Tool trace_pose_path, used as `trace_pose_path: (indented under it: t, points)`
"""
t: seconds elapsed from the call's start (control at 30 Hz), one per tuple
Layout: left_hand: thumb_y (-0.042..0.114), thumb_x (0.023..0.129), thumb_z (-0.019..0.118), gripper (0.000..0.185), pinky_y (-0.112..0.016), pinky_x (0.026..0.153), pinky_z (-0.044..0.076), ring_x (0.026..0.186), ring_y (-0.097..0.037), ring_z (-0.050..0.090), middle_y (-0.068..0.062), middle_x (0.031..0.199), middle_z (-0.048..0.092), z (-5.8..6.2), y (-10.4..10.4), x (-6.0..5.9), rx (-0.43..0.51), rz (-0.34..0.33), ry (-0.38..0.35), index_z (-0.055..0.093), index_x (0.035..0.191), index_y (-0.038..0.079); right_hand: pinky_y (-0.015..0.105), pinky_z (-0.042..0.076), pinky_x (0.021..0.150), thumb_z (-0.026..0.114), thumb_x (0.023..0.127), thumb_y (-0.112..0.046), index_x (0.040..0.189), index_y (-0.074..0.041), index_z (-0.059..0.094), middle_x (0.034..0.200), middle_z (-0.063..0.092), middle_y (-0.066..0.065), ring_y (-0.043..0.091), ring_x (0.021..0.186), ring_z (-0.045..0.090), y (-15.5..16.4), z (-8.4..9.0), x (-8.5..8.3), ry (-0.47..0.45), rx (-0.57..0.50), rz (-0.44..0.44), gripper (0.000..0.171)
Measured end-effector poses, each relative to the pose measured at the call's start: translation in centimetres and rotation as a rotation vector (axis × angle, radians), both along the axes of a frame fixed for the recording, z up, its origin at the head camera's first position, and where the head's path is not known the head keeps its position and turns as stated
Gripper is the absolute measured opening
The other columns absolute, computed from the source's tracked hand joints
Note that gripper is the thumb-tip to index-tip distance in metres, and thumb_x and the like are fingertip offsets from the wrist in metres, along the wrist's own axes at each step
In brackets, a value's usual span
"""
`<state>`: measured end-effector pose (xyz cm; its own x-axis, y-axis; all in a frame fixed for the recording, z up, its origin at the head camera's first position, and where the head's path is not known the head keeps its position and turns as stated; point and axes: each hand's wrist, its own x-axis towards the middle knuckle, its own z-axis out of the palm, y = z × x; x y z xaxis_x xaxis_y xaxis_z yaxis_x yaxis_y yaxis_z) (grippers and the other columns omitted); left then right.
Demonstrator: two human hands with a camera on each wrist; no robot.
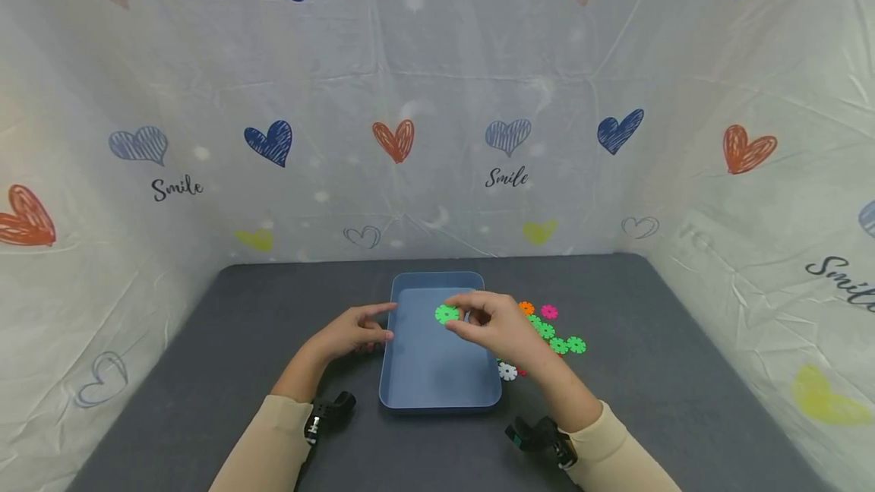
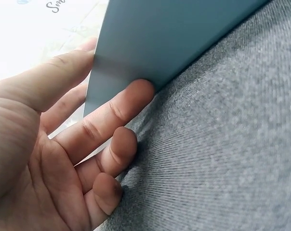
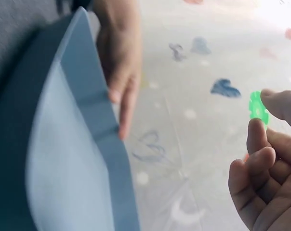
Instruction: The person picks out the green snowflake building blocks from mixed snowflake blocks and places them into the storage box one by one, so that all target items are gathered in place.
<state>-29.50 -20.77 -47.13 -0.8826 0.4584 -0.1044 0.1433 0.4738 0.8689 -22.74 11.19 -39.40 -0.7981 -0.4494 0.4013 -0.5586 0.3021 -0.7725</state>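
A blue rectangular tray lies on the dark grey tabletop. My left hand holds its left wall, with thumb and index finger at the rim and the middle finger against the outer face. The ring and little fingers curl close to the grey cloth. Above the tray, my right hand pinches a green notched flower-shaped disc between thumb and fingertips. From the right wrist view, the disc stands nearly edge up between the fingertips, away from the tray wall.
Several more notched discs lie right of the tray: green ones, an orange one, a pink one and a white one. My right forearm hides part of this group. A heart-printed curtain surrounds the table.
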Motion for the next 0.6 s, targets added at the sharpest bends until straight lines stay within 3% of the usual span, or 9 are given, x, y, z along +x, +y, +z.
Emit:
trace_pose_path:
  t: [0.33,0.6]
  points:
    - [0.025,0.097,0.074,0.069,-0.032,0.053,0.037,0.063,-0.017,0.053,-0.003,0.074,0.066,-0.2,0.0,-0.1,-0.012,-0.002,-0.004,0.043,0.157,0.009,0.026,0.048,0.060,0.079,0.094,-0.019,0.122,-0.007,0.075,0.087,0.068,-0.004,0.011,0.069,0.062,-3.8,-2.2,1.3,-0.129,-0.003,0.082,0.031]
    - [0.025,0.099,0.072,0.067,-0.032,0.051,0.036,0.062,-0.018,0.050,-0.005,0.072,0.065,-0.2,-0.1,-0.2,-0.010,-0.019,-0.007,0.042,0.157,0.010,0.023,0.051,0.063,0.078,0.093,-0.014,0.122,-0.004,0.075,0.085,0.070,-0.006,0.002,0.070,0.064,-5.9,-4.3,1.8,-0.103,0.078,0.098,0.031]
